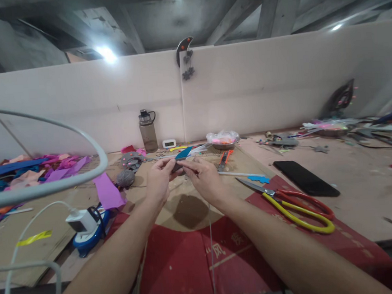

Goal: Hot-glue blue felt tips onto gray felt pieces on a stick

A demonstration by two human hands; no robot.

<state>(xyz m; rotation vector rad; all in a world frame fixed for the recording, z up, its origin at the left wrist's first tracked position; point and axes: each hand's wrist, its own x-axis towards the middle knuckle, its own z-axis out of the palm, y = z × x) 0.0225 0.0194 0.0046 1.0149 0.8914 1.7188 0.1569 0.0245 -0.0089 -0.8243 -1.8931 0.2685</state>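
Note:
My left hand (160, 178) and my right hand (204, 177) meet above the middle of the work surface, both with closed fingers. Pinched between their fingertips is a small dark grey piece (176, 167), perhaps felt; the fingers cover much of it. A teal strip (184, 153) shows just past the fingertips, and I cannot tell whether it touches the grey piece. Beneath the hands lies a red and brown cardboard sheet (178, 261). Scissors (281, 199) with one red and one yellow handle rest to the right of my right hand, beside a blue scalloped piece (258, 178).
A black phone (305, 178) lies at the right. Orange-handled snips (224, 159) and a plastic-covered bowl (223, 139) are farther back. A water bottle (147, 131) stands by the partition. Left are fabric scraps (65, 168), grey yarn (125, 178), a blue power strip (89, 237) and a looping white cable (95, 155).

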